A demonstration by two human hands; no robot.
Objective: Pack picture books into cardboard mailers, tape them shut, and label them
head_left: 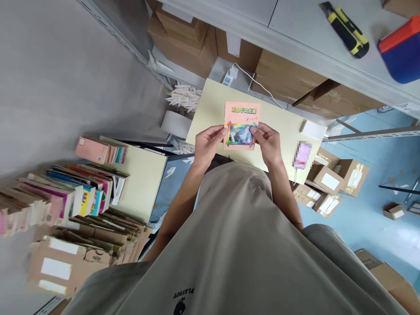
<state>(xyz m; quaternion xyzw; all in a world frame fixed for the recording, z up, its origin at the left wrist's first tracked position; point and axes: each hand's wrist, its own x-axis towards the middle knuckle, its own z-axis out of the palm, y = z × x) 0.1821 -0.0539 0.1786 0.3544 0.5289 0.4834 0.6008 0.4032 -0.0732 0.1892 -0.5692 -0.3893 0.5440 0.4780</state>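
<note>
Fingers [220,134] at edges of pink booklet [242,126]

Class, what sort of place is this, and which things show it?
Probably a stockroom for books: rows of books, cardboard boxes and a utility knife on a shelf.

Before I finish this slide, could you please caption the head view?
Left hand and right hand grip a pink booklet's side edges over a pale yellow table.
</note>
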